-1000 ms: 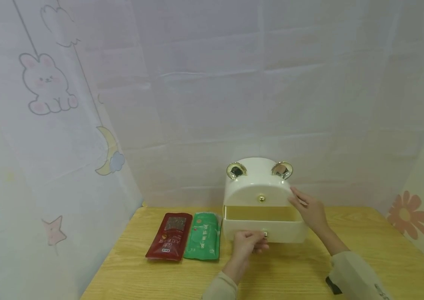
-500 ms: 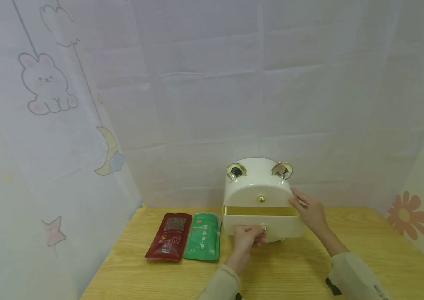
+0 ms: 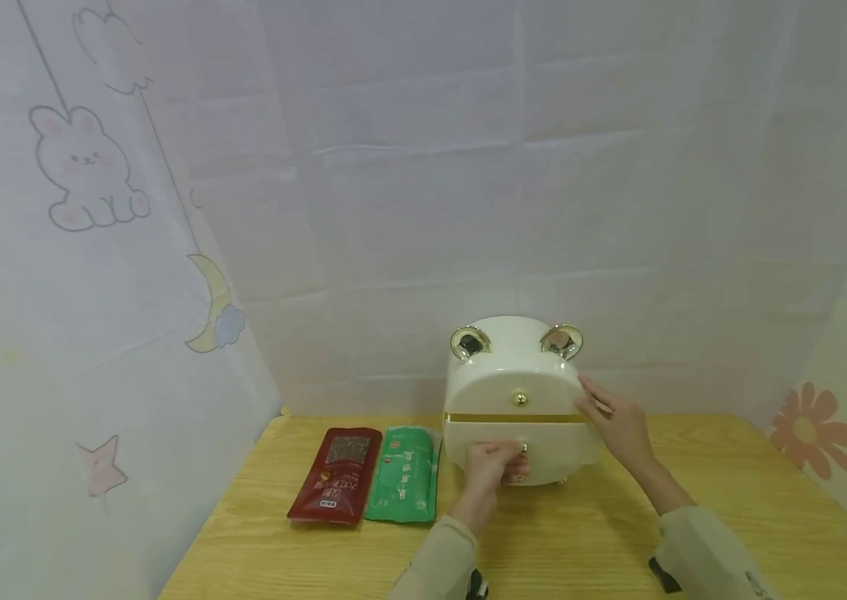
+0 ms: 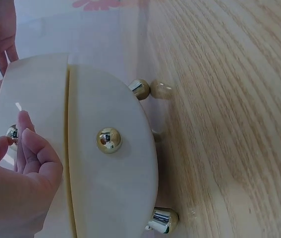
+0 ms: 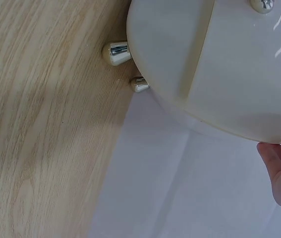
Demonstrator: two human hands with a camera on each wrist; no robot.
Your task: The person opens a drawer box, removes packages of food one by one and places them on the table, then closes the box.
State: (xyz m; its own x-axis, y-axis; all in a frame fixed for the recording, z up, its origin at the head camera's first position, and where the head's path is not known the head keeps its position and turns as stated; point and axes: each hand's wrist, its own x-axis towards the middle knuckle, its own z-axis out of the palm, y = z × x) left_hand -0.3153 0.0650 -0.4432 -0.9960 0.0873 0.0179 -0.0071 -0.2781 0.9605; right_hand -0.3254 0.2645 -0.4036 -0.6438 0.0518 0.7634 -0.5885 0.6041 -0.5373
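A white drawer box (image 3: 509, 358) with round ears stands near the back of the table. Its middle drawer (image 3: 558, 446) sits slightly pulled out, leaving a narrow gap above its front. My left hand (image 3: 489, 471) pinches this drawer's gold knob (image 4: 13, 133) between thumb and fingers. Below it in the box, the lower drawer's gold knob (image 4: 109, 140) is untouched. My right hand (image 3: 622, 429) rests its fingers against the box's right side, near the top drawer front (image 3: 494, 387). That side is partly hidden by the hand.
To the left of the box, a dark red packet (image 3: 337, 475) and a green packet (image 3: 403, 475) lie side by side on the wooden table (image 3: 258, 550). Gold feet (image 4: 164, 220) hold the box up. A pale printed cloth (image 3: 408, 225) hangs right behind.
The middle drawer has slid inward, with my left hand moving back and up along with its knob. The gap above the drawer front has narrowed. My right hand stays in place.
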